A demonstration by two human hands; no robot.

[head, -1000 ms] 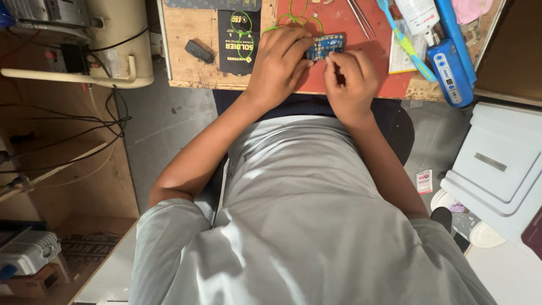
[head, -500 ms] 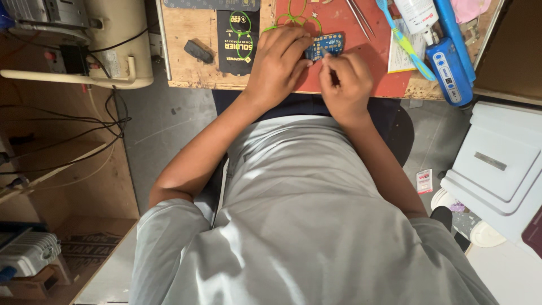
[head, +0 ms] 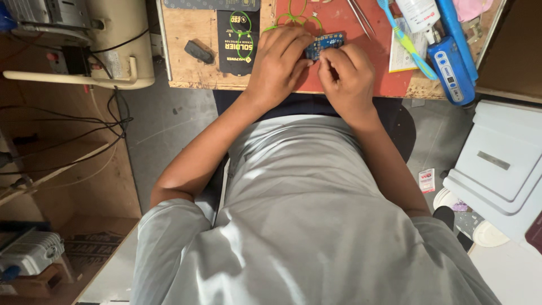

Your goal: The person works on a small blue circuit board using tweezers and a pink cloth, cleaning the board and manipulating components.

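Circuit board (head: 326, 43), small and blue, is pinched steady on the red mat (head: 339, 85) by the left hand (head: 279, 59); at its 5 o'clock, the right hand (head: 347, 73) curls closed, contents hidden.

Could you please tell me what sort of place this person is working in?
Probably a small electronics repair bench: both hands work on a small blue circuit board over a red work mat, with thin metal tweezers beside it on a worn wooden table.

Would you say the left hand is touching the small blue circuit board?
Touching: in the head view, the left hand's fingers lie over the blue circuit board's left end.
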